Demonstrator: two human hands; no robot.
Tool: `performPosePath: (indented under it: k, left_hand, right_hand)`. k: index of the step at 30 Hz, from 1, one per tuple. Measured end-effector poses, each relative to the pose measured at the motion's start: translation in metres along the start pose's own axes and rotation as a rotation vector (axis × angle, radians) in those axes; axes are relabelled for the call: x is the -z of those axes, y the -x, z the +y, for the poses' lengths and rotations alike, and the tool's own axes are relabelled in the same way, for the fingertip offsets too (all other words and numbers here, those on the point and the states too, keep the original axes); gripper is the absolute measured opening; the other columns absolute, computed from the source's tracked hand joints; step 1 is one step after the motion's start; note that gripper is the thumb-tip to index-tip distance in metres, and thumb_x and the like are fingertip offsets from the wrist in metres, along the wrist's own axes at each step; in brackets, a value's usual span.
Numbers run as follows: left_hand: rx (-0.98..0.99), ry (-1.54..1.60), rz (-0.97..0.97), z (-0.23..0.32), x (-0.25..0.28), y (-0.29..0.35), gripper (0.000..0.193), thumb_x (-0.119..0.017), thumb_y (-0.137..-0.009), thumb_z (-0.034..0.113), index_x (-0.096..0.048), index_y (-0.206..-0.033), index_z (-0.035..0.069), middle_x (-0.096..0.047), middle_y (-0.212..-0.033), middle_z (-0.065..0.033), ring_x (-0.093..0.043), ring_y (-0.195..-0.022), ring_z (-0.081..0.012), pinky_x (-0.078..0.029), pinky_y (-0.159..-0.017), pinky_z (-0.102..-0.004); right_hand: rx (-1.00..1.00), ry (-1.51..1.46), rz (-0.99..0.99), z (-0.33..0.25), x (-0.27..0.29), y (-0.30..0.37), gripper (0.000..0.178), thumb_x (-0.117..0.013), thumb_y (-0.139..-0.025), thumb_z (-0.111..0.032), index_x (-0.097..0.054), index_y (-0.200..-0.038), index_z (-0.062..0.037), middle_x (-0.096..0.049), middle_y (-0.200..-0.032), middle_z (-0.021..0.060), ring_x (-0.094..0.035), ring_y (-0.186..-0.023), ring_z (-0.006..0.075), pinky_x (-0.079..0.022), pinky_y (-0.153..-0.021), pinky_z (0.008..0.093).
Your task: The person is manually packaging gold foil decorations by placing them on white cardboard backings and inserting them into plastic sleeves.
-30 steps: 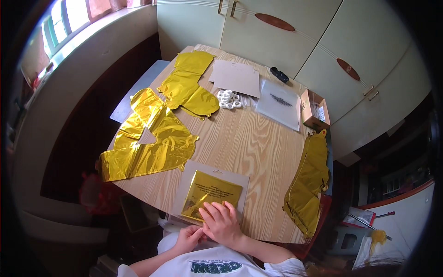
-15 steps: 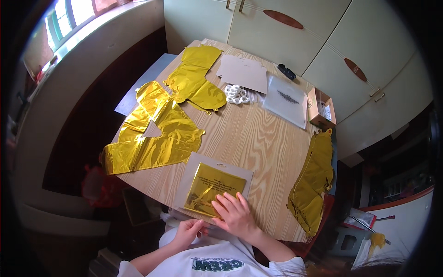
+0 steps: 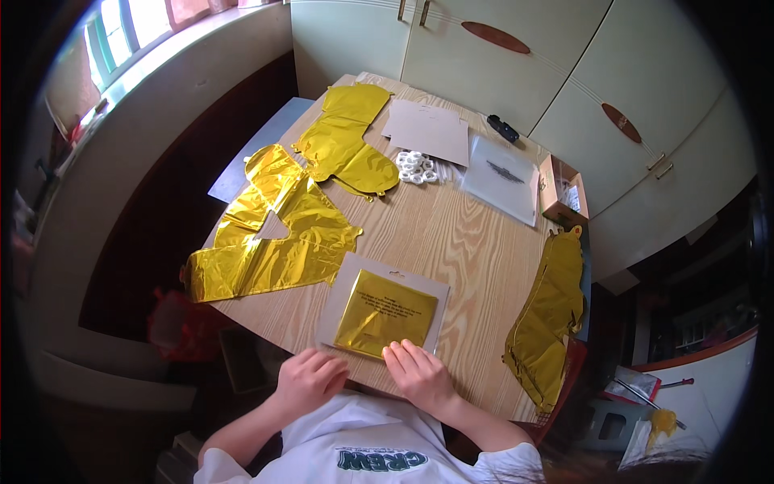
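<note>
The right hand point(image 3: 418, 376) is lying flat and open, its fingertips point(image 3: 397, 352) pressing on the near edge of a clear packet holding folded gold foil point(image 3: 385, 313). The left hand point(image 3: 309, 379) is resting at nine o'clock from it, fingers loosely curled and gripping nothing, just off the packet's near left corner at the edge of the wooden table point(image 3: 459, 242). From the packet, flattened gold foil balloons point(image 3: 274, 242) are lying at ten o'clock, another gold foil balloon point(image 3: 347, 141) at twelve (beside a cluster of small white rings point(image 3: 417, 165)), and a crumpled gold balloon point(image 3: 550, 315) is hanging over the table edge at three o'clock.
</note>
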State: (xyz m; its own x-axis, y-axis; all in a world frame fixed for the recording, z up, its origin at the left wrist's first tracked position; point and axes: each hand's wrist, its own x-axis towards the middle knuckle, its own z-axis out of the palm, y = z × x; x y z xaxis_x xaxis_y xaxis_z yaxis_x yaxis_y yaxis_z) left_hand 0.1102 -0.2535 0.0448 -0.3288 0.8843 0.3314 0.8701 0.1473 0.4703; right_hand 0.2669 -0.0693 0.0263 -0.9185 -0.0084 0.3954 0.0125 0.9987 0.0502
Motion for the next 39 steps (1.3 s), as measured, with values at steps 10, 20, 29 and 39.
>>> performPosePath:
  k: [10, 20, 29, 39]
  left_hand:
    - [-0.373, -0.255, 0.032, -0.037, -0.008, -0.071, 0.030, -0.065, -0.079, 0.013, -0.063, -0.108, 0.005, -0.065, -0.112, -0.0089, -0.063, -0.109, -0.0240, -0.051, -0.088, -0.0359]
    - [-0.430, -0.153, -0.143, -0.024, 0.031, -0.159, 0.023, -0.067, -0.081, 0.015, -0.069, -0.102, 0.006, -0.072, -0.101, -0.0070, -0.071, -0.087, -0.0224, -0.058, -0.074, -0.0320]
    - [-0.166, -0.018, -0.270, -0.082, 0.010, -0.301, 0.023, -0.063, -0.088, 0.031, -0.073, -0.098, 0.013, -0.071, -0.087, -0.0060, -0.068, -0.078, -0.0279, -0.054, -0.069, -0.0385]
    - [-0.291, -0.448, -0.069, -0.128, -0.105, -0.374, 0.013, -0.057, -0.083, 0.015, -0.066, -0.080, 0.007, -0.060, -0.095, -0.0087, -0.060, -0.097, -0.0257, -0.055, -0.070, -0.0374]
  right_hand:
    - [-0.040, 0.039, 0.106, 0.030, 0.024, -0.021, 0.019, -0.063, -0.077, -0.012, -0.065, -0.095, -0.0054, -0.064, -0.087, 0.0014, -0.064, -0.081, 0.0127, -0.052, -0.061, 0.0255]
    - [0.068, 0.012, -0.017, 0.092, 0.082, -0.055, 0.008, -0.066, -0.076, -0.011, -0.064, -0.083, -0.0107, -0.062, -0.085, -0.0006, -0.064, -0.076, 0.0141, -0.052, -0.058, 0.0265]
    - [0.015, -0.147, -0.027, 0.139, 0.105, -0.066, 0.010, -0.060, -0.079, -0.007, -0.067, -0.085, -0.0101, -0.062, -0.087, 0.0007, -0.064, -0.078, 0.0157, -0.055, -0.065, 0.0270]
    - [-0.059, -0.271, -0.054, 0.162, 0.113, -0.063, 0.014, -0.061, -0.080, -0.005, -0.070, -0.090, -0.0094, -0.064, -0.089, 0.0009, -0.066, -0.079, 0.0159, -0.056, -0.065, 0.0272]
